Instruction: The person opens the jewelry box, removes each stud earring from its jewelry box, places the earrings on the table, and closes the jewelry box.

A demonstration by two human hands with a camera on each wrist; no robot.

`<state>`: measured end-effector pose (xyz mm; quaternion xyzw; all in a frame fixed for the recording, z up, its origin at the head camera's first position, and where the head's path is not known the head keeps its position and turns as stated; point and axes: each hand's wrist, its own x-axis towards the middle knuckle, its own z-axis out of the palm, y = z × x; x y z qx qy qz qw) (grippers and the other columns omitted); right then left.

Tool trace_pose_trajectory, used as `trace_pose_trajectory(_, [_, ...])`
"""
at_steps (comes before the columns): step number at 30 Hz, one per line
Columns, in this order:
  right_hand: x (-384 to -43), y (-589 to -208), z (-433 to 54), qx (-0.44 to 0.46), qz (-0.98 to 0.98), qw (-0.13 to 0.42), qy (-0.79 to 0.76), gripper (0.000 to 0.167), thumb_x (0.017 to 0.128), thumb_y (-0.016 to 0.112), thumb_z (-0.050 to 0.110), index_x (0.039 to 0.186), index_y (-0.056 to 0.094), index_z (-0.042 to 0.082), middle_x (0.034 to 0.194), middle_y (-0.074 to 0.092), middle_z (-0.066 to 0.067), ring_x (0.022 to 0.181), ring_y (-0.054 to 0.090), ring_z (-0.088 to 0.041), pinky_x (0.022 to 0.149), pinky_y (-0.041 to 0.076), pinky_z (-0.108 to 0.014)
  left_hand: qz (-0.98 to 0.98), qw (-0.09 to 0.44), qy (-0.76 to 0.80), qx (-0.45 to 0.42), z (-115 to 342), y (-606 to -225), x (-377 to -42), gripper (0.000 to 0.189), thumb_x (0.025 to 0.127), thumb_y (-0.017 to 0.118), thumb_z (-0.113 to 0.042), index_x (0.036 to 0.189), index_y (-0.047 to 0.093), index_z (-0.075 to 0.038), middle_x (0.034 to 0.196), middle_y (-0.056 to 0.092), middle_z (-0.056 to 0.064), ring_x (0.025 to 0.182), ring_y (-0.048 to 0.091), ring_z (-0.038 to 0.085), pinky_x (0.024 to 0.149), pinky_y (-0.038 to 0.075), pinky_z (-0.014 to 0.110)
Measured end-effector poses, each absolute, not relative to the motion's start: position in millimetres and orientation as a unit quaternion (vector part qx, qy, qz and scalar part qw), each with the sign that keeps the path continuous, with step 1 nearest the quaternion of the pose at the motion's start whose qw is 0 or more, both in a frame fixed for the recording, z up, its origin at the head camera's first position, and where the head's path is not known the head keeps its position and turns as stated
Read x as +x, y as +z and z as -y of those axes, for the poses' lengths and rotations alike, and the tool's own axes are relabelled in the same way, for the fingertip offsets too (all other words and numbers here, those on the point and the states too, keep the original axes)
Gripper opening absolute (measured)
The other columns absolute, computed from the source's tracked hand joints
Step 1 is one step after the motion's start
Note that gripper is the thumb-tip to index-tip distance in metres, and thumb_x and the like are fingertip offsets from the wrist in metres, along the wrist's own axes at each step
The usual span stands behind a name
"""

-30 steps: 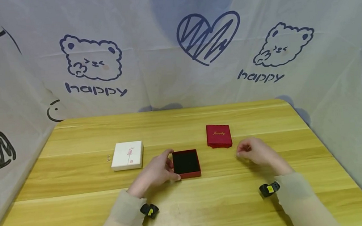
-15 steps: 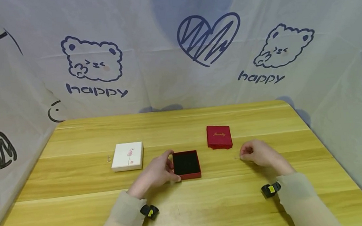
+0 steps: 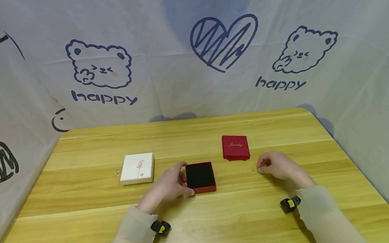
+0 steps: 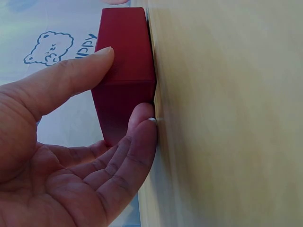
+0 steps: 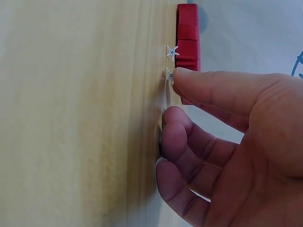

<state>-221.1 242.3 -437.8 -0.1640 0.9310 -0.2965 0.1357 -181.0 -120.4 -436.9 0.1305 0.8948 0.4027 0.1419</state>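
My left hand (image 3: 167, 183) holds the open red jewelry box base (image 3: 202, 189), lined in black, by its left side. In the left wrist view the thumb (image 4: 97, 66) lies on one red wall, with the other fingers curled at the adjoining side. To the right, my right hand (image 3: 277, 165) has its thumb and index finger together low over the wood. The right wrist view shows a small starfish earring (image 5: 169, 74) pinched at the thumb tip, the index tip hidden behind. A second starfish earring (image 5: 172, 52) lies just beyond it.
The red lid (image 3: 235, 147), with gold lettering and a ribbon bow, lies behind and between the hands on the wooden table (image 3: 205, 230). A white box (image 3: 137, 168) with a pink flower stands at left, tiny pieces (image 3: 116, 171) beside it. Printed cloth (image 3: 162, 81) hangs behind.
My right hand has shifted slightly right and toward me, its fingers drawing closer together; a tiny earring now shows left of the fingertips. The left hand keeps its hold on the box base.
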Motion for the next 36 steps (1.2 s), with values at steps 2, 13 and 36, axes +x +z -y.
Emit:
trace_pose_trajectory(2, [-220.7, -436.8, -242.6, -0.163, -0.930, 0.135, -0.302, 0.004, 0.094, 0.065, 0.008, 0.093, 0.069, 0.008, 0.083, 0.061, -0.001, 0.074, 0.050, -0.017, 0.069, 0.044, -0.035, -0.895, 0.142, 0.402, 0.130, 120.6, -437.0, -180.8, 0.087, 0.074, 0.087, -0.011, 0.144, 0.037, 0.002, 0.096, 0.060, 0.005, 0.077, 0.059, 0.013, 0.076, 0.051, 0.036])
trace_pose_trajectory(13, [-223.3, -429.8, -242.2, -0.148, -0.926, 0.124, -0.326, 0.013, 0.094, 0.065, 0.008, 0.104, 0.063, 0.001, 0.087, 0.059, -0.006, 0.075, 0.052, -0.019, 0.064, 0.046, -0.034, -0.895, 0.144, 0.403, 0.129, 120.9, -437.0, -180.8, 0.088, 0.075, 0.087, -0.012, 0.145, 0.036, 0.002, 0.097, 0.060, 0.005, 0.078, 0.059, 0.014, 0.077, 0.051, 0.036])
trace_pose_trajectory(36, [-263.6, -426.1, -207.6, -0.138, -0.936, 0.107, -0.306, 0.075, 0.083, 0.077, 0.006, 0.147, 0.037, -0.003, 0.144, 0.042, -0.026, 0.114, 0.053, -0.039, 0.101, 0.039, -0.055, -0.896, 0.135, 0.397, 0.143, 121.4, -438.5, -179.5, 0.095, 0.072, 0.088, -0.012, 0.147, 0.034, 0.004, 0.098, 0.062, 0.007, 0.078, 0.060, 0.013, 0.076, 0.052, 0.035])
